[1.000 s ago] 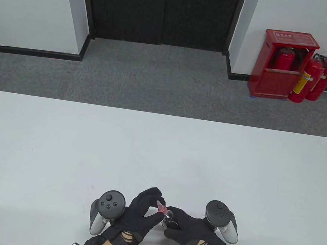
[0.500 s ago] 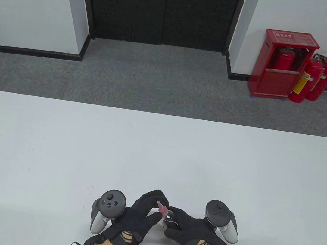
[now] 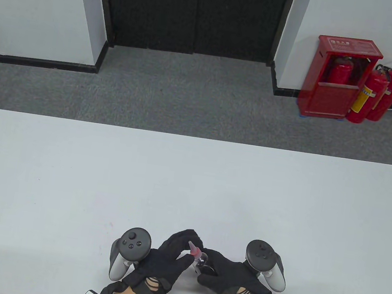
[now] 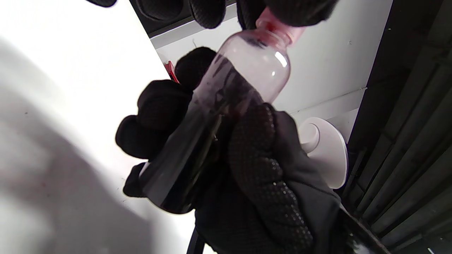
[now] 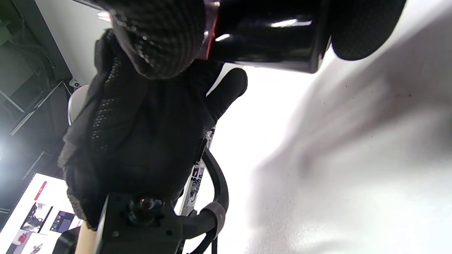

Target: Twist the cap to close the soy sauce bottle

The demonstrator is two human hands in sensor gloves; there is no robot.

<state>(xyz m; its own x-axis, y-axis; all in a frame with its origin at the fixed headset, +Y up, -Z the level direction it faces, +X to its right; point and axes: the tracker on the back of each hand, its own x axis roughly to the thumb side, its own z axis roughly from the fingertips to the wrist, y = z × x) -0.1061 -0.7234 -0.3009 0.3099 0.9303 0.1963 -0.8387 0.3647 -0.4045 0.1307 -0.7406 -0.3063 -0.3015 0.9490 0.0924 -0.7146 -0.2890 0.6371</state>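
Observation:
A small clear soy sauce bottle (image 3: 201, 260) with dark liquid is held tilted just above the near edge of the white table (image 3: 190, 190). My right hand (image 3: 221, 274) grips its body; the bottle also shows in the left wrist view (image 4: 226, 106) and the right wrist view (image 5: 268, 35). A red pointed cap (image 3: 194, 249) sits on the neck, seen from below in the left wrist view (image 4: 279, 26). My left hand (image 3: 175, 251) pinches the cap, with the thumb at its base and the fingers curled behind it.
A red fire-extinguisher cabinet (image 3: 340, 78) and two extinguishers (image 3: 378, 92) stand on the grey carpet beyond the table's far edge. A dark doorway (image 3: 196, 12) is at the back.
My left fingers have curled a little closer round the cap and the thumb has slid slightly to the right along its base. The bottle and right hand have barely moved.

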